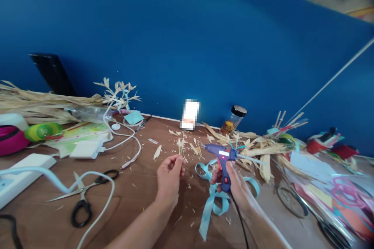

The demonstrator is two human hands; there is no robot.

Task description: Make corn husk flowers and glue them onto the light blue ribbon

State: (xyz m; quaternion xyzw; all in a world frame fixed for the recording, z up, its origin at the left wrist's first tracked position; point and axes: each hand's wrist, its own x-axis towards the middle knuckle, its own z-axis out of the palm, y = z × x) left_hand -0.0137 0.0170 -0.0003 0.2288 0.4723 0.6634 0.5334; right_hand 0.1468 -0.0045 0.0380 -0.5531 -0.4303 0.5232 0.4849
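Pinched in the fingertips of my left hand point(171, 175) is a small dried husk flower point(181, 147), held upright over the table. My right hand point(233, 184) grips a purple hot glue gun point(219, 152) by its handle, the nozzle pointing left toward the flower but apart from it. A red light glows on the gun, and a glue stick point(251, 159) juts from its back. Light blue ribbon point(210, 210) lies looped on the table beneath my right hand. Husk scraps point(157, 152) are scattered around both hands.
Open scissors point(82, 190) lie on the left, near white cables and a power strip point(25, 175). Finished-looking husk flowers point(119, 93) stand at the back left. A lidded jar point(233, 120) leans by the blue wall, with dried husks point(263, 148) to its right.
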